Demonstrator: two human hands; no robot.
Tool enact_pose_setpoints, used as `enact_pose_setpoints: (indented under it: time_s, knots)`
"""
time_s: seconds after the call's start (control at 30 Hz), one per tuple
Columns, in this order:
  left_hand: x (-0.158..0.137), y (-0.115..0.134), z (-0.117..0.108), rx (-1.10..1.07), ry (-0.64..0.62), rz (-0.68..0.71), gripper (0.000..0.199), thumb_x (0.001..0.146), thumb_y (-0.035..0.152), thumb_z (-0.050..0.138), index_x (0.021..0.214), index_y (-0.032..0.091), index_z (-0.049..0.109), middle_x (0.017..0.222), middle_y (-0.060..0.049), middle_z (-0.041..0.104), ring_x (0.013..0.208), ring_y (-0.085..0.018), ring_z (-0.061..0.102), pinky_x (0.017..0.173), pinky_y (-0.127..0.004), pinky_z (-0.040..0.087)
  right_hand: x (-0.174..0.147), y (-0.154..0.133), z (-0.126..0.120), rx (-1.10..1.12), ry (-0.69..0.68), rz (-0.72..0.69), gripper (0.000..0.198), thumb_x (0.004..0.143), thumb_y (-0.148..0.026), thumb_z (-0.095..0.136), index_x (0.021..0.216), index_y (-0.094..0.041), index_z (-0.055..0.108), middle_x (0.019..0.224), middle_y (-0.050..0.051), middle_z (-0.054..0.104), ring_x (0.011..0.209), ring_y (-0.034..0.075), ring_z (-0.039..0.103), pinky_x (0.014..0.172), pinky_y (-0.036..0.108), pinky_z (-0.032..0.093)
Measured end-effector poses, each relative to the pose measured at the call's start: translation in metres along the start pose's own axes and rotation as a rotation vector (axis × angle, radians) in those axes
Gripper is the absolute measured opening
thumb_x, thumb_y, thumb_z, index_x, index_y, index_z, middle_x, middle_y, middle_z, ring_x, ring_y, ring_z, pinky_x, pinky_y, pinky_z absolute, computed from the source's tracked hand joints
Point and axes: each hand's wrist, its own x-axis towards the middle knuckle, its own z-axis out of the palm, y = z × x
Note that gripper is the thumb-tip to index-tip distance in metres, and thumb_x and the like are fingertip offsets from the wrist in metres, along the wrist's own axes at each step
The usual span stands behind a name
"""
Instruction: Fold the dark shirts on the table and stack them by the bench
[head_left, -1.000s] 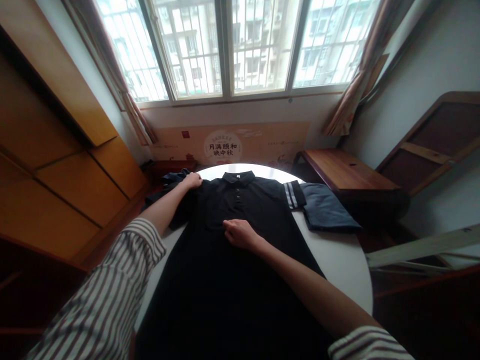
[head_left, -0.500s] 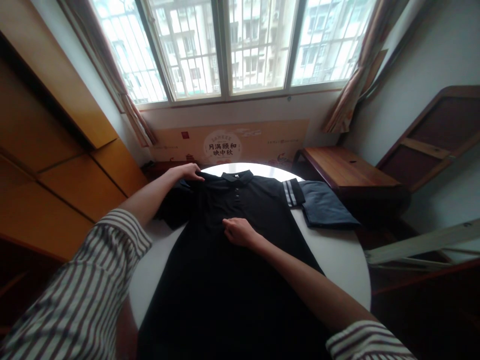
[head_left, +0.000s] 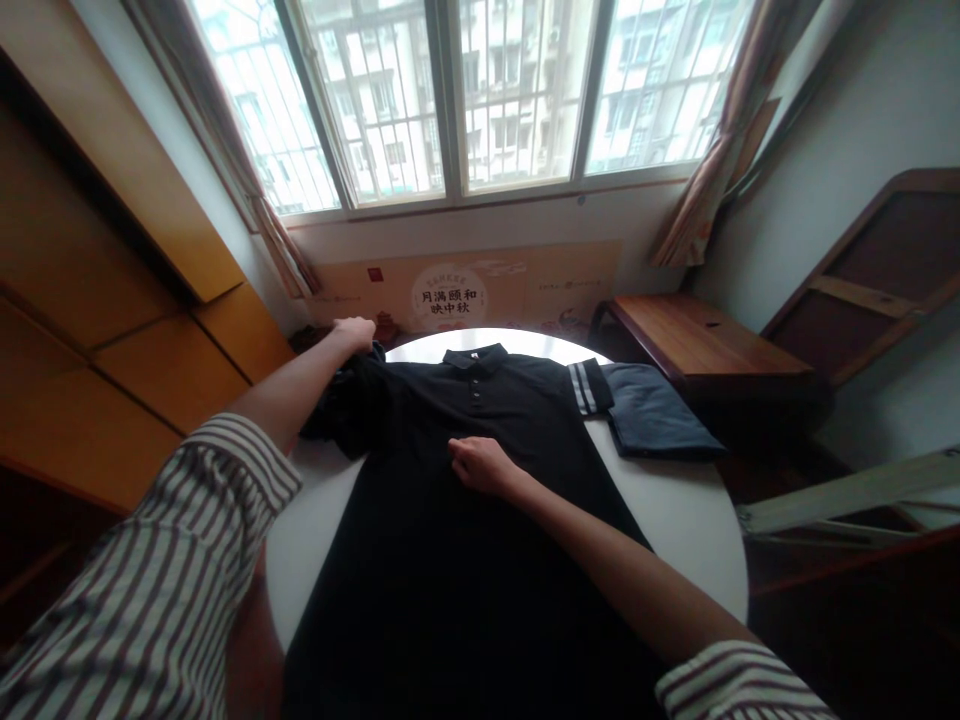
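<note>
A black polo shirt (head_left: 487, 560) lies spread front side up, its buttoned collar (head_left: 475, 358) at the far end. Its right sleeve (head_left: 590, 387) carries two white stripes. At the far left, my left hand (head_left: 355, 333) is closed on dark cloth (head_left: 352, 400), bunched beside the shirt's shoulder. Whether this cloth is the shirt's other sleeve or a separate garment I cannot tell. My right hand (head_left: 484, 466) is curled into a loose fist over the shirt's chest, below the buttons. Its fingertips are hidden, so any fabric in them cannot be made out.
Beneath the shirt is a round white table (head_left: 697, 540). A folded blue-grey garment (head_left: 660, 415) lies on its right side, touching the striped sleeve. Beyond stand a wooden side table (head_left: 712, 335) at right and yellow-brown cabinets (head_left: 225, 330) at left.
My left hand has shifted left and slightly up, away from the shirt's shoulder, and the dark cloth there looks more bunched. My right hand keeps its place on the shirt.
</note>
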Motion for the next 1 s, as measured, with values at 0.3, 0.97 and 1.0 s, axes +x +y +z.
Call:
enact_pose_setpoints:
  time_s: [0.3,0.97,1.0]
  knots:
    - [-0.027,0.126,0.133,-0.074,-0.129,0.144,0.055,0.096,0.049,0.036,0.141,0.021,0.052,0.146,-0.018,0.048,0.133,-0.036,0.046,0.107,-0.05,0.039,-0.007,-0.024,0.005,-0.113,-0.047,-0.058,0.025,0.092,-0.027,0.047,0.112,-0.019,0.06,0.099,0.01,0.067,0.086,0.021,0.063,0.074,0.029,0.042]
    - [0.01,0.12,0.172,-0.144,-0.141,0.078,0.074,0.089,0.075,0.018,0.154,0.039,0.023,0.165,-0.006,0.009,0.149,-0.039,0.007,0.113,-0.068,0.006,0.038,0.18,-0.027,-0.082,-0.137,0.744,0.069,0.092,-0.072,0.018,0.154,-0.042,0.02,0.165,0.0,0.006,0.148,0.041,-0.001,0.107,0.077,0.001]
    - [0.012,0.12,0.172,-0.145,-0.138,0.076,0.074,0.089,0.075,0.018,0.154,0.039,0.023,0.164,-0.006,0.009,0.149,-0.039,0.008,0.113,-0.068,0.006,0.04,0.184,-0.026,-0.08,-0.132,0.747,0.068,0.092,-0.072,0.017,0.154,-0.043,0.02,0.165,0.0,0.007,0.148,0.041,-0.001,0.106,0.077,0.001]
